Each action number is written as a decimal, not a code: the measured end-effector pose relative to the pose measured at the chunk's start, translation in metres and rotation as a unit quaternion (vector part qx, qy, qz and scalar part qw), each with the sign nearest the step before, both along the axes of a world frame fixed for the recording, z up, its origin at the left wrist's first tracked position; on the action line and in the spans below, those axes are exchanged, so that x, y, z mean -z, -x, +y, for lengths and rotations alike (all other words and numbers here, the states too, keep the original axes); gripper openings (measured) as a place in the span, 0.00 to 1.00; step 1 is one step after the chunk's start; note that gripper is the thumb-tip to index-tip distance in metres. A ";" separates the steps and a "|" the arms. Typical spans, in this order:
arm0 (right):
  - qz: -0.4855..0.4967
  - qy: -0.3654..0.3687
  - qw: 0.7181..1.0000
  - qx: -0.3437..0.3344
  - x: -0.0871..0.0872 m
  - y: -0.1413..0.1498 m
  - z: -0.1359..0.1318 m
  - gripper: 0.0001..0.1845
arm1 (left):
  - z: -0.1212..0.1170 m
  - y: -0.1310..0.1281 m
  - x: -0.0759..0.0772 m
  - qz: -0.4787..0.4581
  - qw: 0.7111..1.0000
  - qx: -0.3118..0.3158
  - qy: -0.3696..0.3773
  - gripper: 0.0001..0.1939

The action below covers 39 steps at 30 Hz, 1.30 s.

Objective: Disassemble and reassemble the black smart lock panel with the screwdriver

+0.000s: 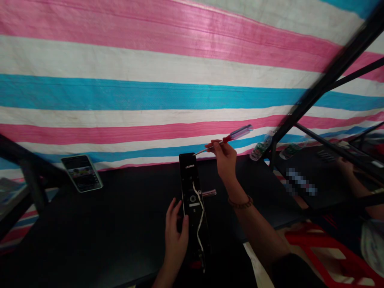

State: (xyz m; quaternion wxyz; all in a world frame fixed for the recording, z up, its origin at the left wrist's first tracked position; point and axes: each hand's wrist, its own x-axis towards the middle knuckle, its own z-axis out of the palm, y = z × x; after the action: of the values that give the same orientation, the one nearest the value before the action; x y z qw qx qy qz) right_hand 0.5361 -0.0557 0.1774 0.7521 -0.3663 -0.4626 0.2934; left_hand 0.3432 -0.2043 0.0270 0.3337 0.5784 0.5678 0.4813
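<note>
A long black door lock panel (186, 176), as it appears, lies on the black table with a white cable (201, 218) running down its face. A short metallic handle (209, 193) sticks out from its right side. My right hand (225, 158) pinches the shaft of a screwdriver (239, 133). The screwdriver's clear purple handle with a red collar points up to the right, and its tip is at the panel's top right corner. Beside the panel's left edge is my left hand (176, 232), fingers apart, its thumb against or close to the edge.
A phone (82, 174) leans at the back left. A plastic bottle (260, 150) is by the black frame post (295, 112) on the right. Striped sheeting (150, 96) hangs behind the table. Another person's hand (345, 165) and a red stool (333, 252) are at far right.
</note>
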 end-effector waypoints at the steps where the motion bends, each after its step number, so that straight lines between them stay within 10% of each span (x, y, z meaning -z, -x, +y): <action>1: 0.039 0.010 0.999 -0.008 0.001 0.001 -0.010 0.10 | 0.005 0.002 -0.011 -0.012 1.000 -0.013 0.001 0.24; 8: 0.172 0.124 0.976 -0.058 0.019 0.013 -0.073 0.11 | 0.033 0.004 -0.088 -0.154 0.986 0.030 0.057 0.29; 13: 0.218 0.156 0.961 -0.066 0.034 0.020 -0.096 0.10 | 0.030 0.002 -0.097 -0.135 0.989 -0.007 0.052 0.21; 19: 0.209 0.182 0.960 -0.039 0.055 0.014 -0.108 0.12 | 0.035 0.024 -0.075 -0.057 0.998 -0.021 0.017 0.17; 25: 0.048 0.248 0.961 0.109 0.082 -0.035 -0.117 0.19 | 0.055 0.066 -0.019 0.153 0.988 0.034 -0.015 0.17; 31: -0.343 0.317 0.872 0.149 0.126 -0.071 -0.122 0.23 | 0.048 0.071 0.020 0.249 0.964 0.088 -0.030 0.16; 39: -0.438 0.324 0.819 0.183 0.171 -0.074 -0.118 0.18 | 0.046 0.075 0.027 0.240 0.968 0.066 -0.027 0.16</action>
State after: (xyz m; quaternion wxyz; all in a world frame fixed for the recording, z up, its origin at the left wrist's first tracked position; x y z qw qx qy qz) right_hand 0.6103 -0.1741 0.0065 0.3481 -0.7567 -0.5456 0.0925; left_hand 0.2685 -0.1583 -0.0005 0.2032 0.7220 0.5784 0.3207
